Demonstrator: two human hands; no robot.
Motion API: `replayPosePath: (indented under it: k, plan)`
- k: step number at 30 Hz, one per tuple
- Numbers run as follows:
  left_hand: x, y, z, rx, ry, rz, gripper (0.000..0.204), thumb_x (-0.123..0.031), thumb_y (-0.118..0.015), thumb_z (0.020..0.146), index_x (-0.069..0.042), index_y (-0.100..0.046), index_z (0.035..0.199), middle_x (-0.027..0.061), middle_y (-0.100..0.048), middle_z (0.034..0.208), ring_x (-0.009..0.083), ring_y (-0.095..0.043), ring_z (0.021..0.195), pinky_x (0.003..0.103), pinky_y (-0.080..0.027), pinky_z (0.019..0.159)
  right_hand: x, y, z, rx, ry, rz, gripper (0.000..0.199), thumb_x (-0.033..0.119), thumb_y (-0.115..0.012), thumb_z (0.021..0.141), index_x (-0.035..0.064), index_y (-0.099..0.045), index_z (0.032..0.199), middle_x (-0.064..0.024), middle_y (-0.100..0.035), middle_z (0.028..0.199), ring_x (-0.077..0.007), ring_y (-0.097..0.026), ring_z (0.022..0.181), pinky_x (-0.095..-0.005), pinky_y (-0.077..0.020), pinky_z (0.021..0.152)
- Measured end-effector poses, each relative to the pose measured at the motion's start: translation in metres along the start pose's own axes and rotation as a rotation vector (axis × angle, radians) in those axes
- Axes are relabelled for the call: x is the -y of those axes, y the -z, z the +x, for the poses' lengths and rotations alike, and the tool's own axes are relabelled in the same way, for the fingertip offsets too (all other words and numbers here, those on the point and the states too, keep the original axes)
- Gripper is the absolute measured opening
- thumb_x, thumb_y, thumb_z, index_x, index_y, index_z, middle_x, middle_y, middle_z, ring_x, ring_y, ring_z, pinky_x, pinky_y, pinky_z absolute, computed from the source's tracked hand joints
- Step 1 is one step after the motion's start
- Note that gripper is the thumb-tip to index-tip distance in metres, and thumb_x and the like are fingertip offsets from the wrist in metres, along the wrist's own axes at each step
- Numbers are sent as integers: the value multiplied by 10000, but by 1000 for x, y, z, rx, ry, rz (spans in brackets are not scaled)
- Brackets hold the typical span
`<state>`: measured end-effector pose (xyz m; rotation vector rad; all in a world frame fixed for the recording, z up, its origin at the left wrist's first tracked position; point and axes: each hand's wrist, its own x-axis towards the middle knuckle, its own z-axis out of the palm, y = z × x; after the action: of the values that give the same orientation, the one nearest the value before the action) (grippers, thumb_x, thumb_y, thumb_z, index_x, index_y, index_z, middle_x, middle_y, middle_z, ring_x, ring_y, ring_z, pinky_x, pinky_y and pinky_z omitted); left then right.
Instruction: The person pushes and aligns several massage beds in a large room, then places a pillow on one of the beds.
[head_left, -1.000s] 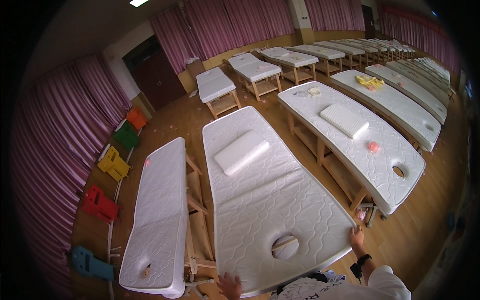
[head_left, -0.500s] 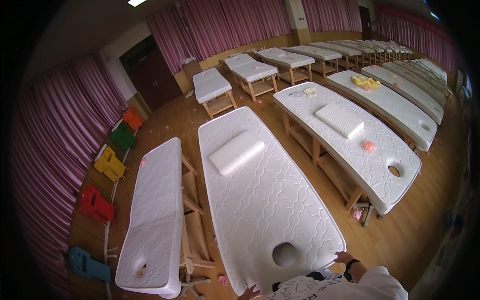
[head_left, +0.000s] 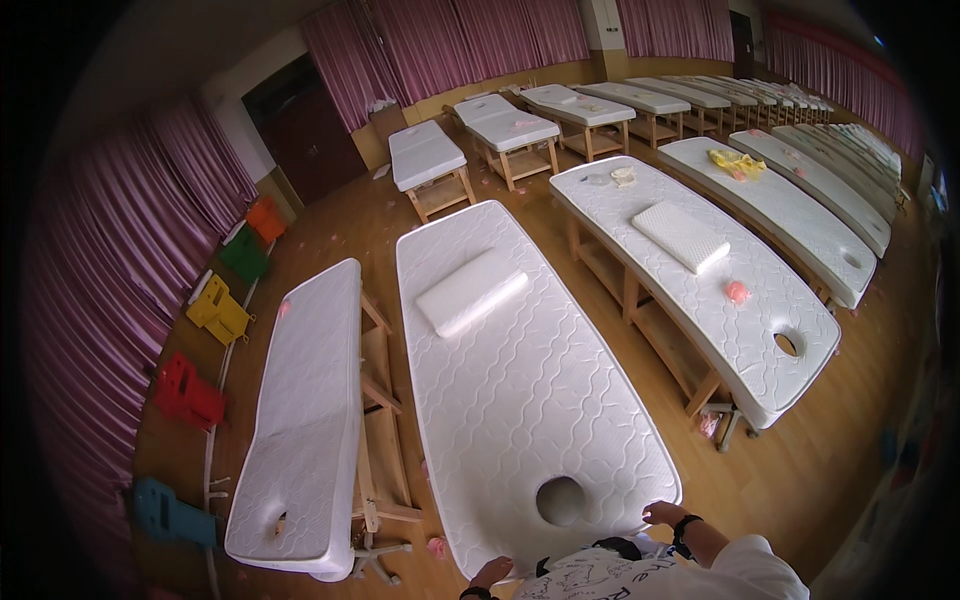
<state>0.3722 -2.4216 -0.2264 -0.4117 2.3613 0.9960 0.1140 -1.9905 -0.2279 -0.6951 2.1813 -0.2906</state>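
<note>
In front of me lies a white quilted massage-bed mattress [head_left: 530, 400] with a round face hole [head_left: 561, 500] near its close end. A white rectangular pillow [head_left: 472, 291] rests on its far half. My left hand [head_left: 490, 573] is at the near left corner, its fingers drawn together against the mattress edge. At the near right corner, my right hand [head_left: 663, 514], with a black band on the wrist, has its fingers bent over the rim. Undersides of both hands' fingers are hidden.
To the left stands a narrower massage bed [head_left: 305, 420] on a wooden frame; to the right, another massage bed [head_left: 740, 330] bears a pillow [head_left: 681, 236] and a pink bundle [head_left: 737, 292]. Coloured mop-bucket-like carts, including a red one [head_left: 190, 392], line the curtained left wall. Rows of beds extend behind.
The view has shifted slightly, and the beds sit a little higher in it. My left hand's spread fingers have drawn together at the mattress edge. My right hand stays at its corner.
</note>
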Motion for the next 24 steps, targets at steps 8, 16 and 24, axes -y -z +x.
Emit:
replayPosePath:
  k: [8,16,24]
  plan:
    - [-9,-39,-32,0,216,-12,299,-327,-499,851,-80,-602,986,125,-630,966,291,-586,924,367,-449,803,-25,-6,-14,93,40,43,329,324,-547,797,117,-610,1045,-125,-623,1024,-307,-576,972,-394,-459,840]
    - [-63,-61,-64,59,264,-129,360,-325,-394,810,-28,-565,919,202,-592,957,343,-559,907,408,-411,772,-86,-10,-17,183,-47,-52,260,280,-544,774,138,-645,966,-97,-637,987,-282,-599,926,-376,-476,791]
    - [-87,-70,-84,-157,272,-235,237,-283,-429,845,-71,-531,879,127,-594,881,261,-530,774,358,-418,708,-62,51,-11,72,-17,-148,252,248,-548,765,122,-651,956,-103,-640,979,-290,-601,919,-377,-480,803]
